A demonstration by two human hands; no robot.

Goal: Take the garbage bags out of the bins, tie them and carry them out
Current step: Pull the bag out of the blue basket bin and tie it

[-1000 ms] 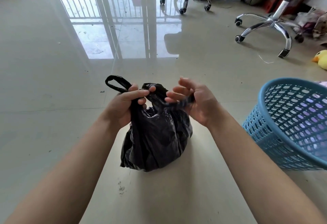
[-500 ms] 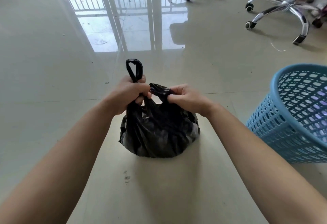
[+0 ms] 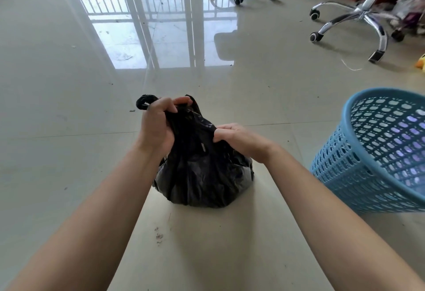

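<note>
Black, crinkled thin-plastic garbage bag (image 3: 202, 171) sits on the glossy beige tile floor (image 3: 69, 129) just left of the empty light-blue perforated plastic bin (image 3: 377, 152), with the left hand (image 3: 158, 122) clenched round one handle loop and the right hand (image 3: 239, 140) pinching the other. Pulling the two hard apart could probably tear the thin film. A loose knot might slip undone when the bag is lifted, spilling rubbish beside the bin.

Single head-worn wide-angle view, aimed forward and down at floor (image 3: 69, 141). Near, dead centre: left hand (image 3: 158, 122), right hand (image 3: 239, 141) on bag (image 3: 202, 175). Far, 2 o'clock: chair base (image 3: 362, 13).
</note>
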